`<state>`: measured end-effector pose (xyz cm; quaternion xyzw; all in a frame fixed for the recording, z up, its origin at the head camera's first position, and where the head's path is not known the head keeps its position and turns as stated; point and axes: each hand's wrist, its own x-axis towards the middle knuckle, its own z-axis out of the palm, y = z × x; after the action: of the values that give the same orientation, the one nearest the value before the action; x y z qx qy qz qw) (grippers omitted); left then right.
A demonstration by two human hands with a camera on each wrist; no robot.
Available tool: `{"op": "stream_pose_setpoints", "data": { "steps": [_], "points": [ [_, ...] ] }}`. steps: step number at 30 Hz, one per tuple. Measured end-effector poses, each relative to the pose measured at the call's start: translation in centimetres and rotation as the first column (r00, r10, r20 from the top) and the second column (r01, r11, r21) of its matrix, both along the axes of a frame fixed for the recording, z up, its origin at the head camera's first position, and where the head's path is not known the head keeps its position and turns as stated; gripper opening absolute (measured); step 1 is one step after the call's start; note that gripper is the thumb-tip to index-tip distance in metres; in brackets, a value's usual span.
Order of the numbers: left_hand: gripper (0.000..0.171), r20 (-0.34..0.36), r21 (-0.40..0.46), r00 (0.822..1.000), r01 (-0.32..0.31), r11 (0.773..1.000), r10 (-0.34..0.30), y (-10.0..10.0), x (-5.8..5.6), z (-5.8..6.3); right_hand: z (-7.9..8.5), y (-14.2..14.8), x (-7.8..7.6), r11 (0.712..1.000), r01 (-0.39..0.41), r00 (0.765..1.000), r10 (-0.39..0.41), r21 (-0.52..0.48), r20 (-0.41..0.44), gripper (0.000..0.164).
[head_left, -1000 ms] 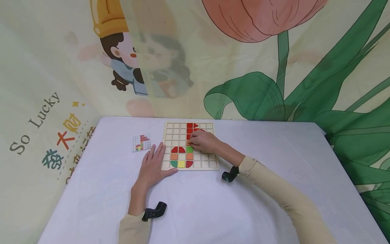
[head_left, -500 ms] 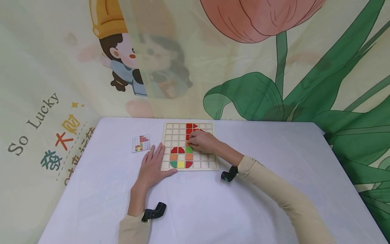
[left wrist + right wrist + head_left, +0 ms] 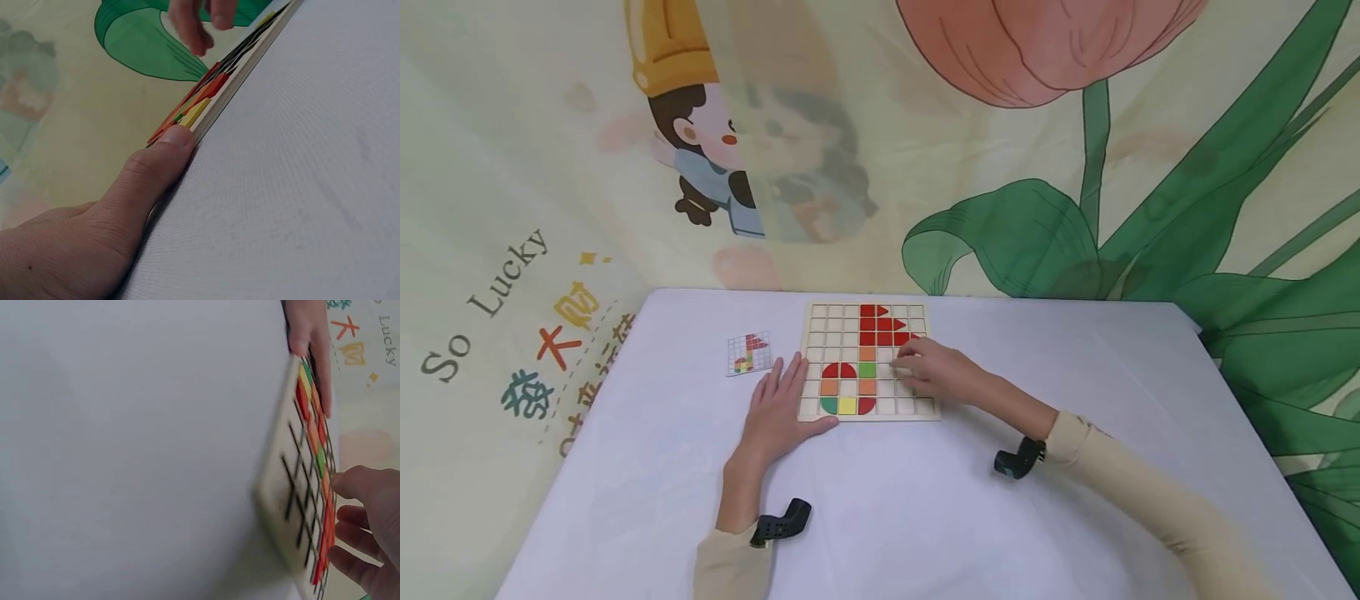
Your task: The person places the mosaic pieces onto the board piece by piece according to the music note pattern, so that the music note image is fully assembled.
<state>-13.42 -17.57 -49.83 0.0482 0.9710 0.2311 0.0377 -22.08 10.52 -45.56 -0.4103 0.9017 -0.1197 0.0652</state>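
Note:
A wooden grid board (image 3: 907, 406) lies flat on the table, bearing several coloured pieces. Red squares and pointed pieces (image 3: 868, 339) fill part of its upper rows, above an orange square (image 3: 867, 353) and a green square (image 3: 867, 369). Lower down sit red rounded pieces (image 3: 839, 370) and a yellow square (image 3: 847, 406). My left hand (image 3: 773, 417) rests against the board's left side, fingers straight and thumb at the lower left corner. Over the board's right part hovers my right hand (image 3: 946, 372), fingers loosely bent, with nothing seen between them; it hides some right-hand cells.
A small printed pattern card (image 3: 749, 353) lies left of the board on the white-covered table (image 3: 880, 500). Behind the table hangs a printed cloth (image 3: 820, 267) with a flower and cartoon figure.
My right hand has let go of the orange square, leaving it in its cell, and moved right. The red pieces now show. My left hand has stayed in place.

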Motion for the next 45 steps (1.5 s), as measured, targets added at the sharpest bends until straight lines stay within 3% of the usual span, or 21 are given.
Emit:
{"op": "stream_pose_setpoints", "data": {
  "steps": [8,15,23,31,39,45],
  "points": [
    [0.108,-0.015,-0.01,1.0,-0.001,1.0,0.001,-0.3,0.1,0.0,-0.9,4.7,5.4,0.999,-0.024,1.0,0.023,-0.032,-0.018,0.029],
    [0.109,-0.014,-0.009,1.0,-0.004,1.0,0.004,-0.4,0.1,-0.1,-1.1,6.4,7.0,0.999,0.008,0.999,-0.01,-0.046,-0.045,0.033],
    [0.108,-0.014,-0.01,1.0,-0.006,1.0,0.006,-0.4,-0.1,-0.2,-1.0,6.9,5.4,0.995,0.095,0.992,-0.095,-0.004,-0.087,0.042],
    [0.108,-0.017,-0.002,1.0,-0.003,1.0,0.003,-0.3,-0.2,-0.4,-0.9,7.1,2.9,0.979,0.196,0.976,-0.2,-0.059,-0.083,0.042],
    [0.108,-0.017,0.003,1.0,-0.006,1.0,0.006,-0.1,-0.2,-0.4,-1.4,7.4,1.1,0.982,0.186,0.974,-0.185,0.0,-0.135,0.028],
    [0.108,-0.012,0.008,1.0,-0.004,1.0,0.004,0.1,-0.1,-0.4,-2.6,7.9,0.3,0.981,0.157,0.973,-0.174,-0.115,-0.149,0.023]
  ]
}}
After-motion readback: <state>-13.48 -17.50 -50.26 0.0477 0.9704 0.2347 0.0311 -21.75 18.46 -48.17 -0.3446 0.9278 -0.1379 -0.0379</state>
